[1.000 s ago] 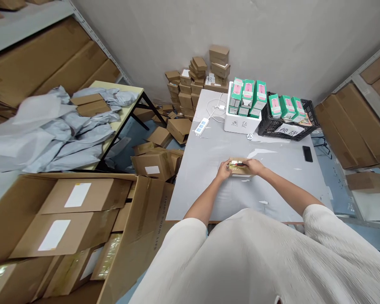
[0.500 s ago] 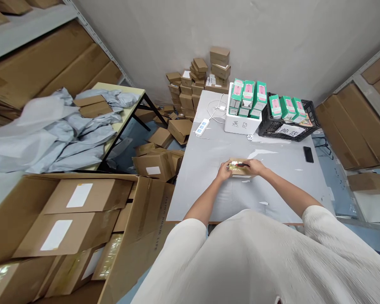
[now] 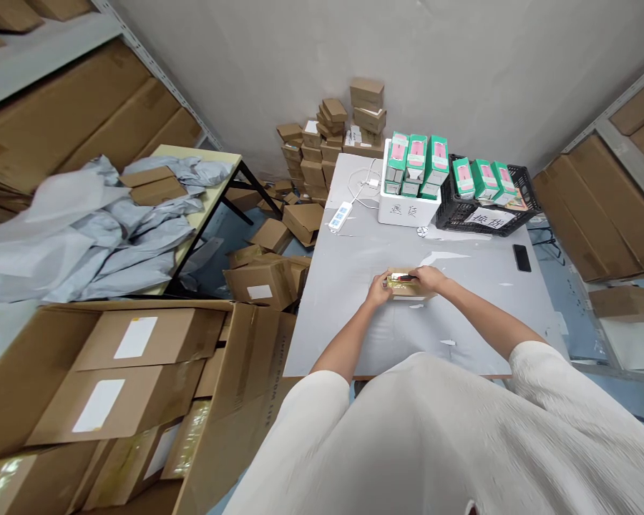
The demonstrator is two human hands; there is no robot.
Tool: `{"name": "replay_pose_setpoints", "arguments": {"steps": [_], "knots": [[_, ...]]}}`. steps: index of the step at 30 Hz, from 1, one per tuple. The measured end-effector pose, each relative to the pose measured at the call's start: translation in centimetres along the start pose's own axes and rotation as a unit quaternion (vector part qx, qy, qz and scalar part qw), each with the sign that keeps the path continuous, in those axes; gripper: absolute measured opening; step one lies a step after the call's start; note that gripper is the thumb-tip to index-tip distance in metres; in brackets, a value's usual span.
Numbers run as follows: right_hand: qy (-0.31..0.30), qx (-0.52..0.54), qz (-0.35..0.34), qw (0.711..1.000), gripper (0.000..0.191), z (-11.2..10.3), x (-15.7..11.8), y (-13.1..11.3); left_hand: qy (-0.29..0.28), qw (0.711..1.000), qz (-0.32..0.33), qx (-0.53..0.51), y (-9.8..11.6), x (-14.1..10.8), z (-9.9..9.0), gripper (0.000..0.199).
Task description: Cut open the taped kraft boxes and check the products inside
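A small brown carton (image 3: 406,291) with shiny yellowish tape on top lies on the grey table (image 3: 327,315). At its left end my left hand (image 3: 378,289) grips the carton, fingers bent round the edge. My right hand (image 3: 429,278) is closed at the upper right of the carton, holding a dark, partly red tool (image 3: 406,277) over the taped top. The tool looks like a cutter, but its tip is too small to make out.
Behind the carton stand a white bin (image 3: 408,212) and a black crate (image 3: 483,216) with green boxes. A power strip (image 3: 340,216) is at the back left, a phone (image 3: 521,258) at the right. A large open carton (image 3: 257,365) of boxes stands left.
The tool and my right hand have shifted slightly left along the carton's top. My left hand keeps its grip. The view has moved a little.
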State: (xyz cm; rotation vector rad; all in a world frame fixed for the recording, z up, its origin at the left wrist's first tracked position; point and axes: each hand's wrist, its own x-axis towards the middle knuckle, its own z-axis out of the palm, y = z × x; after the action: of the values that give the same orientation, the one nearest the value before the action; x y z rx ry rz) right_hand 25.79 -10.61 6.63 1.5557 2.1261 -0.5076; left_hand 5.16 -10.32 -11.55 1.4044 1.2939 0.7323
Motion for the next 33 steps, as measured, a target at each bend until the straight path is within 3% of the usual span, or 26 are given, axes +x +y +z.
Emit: {"name": "replay_pose_setpoints", "arguments": {"steps": [11, 22, 33], "knots": [[-0.024, -0.015, -0.003, 1.000, 0.040, -1.8, 1.0, -0.7, 0.003, 1.000, -0.011, 0.011, 0.1, -0.1, 0.0, 0.064], [-0.016, -0.018, -0.003, 1.000, 0.040, -0.5, 1.1, 0.1, 0.008, 1.000, -0.017, 0.010, 0.2, -0.1, -0.1, 0.062], [-0.010, -0.018, 0.012, 1.000, 0.034, 0.5, -0.5, 1.7, 0.007, 1.000, -0.011, 0.009, -0.1, -0.4, 0.1, 0.062]]}}
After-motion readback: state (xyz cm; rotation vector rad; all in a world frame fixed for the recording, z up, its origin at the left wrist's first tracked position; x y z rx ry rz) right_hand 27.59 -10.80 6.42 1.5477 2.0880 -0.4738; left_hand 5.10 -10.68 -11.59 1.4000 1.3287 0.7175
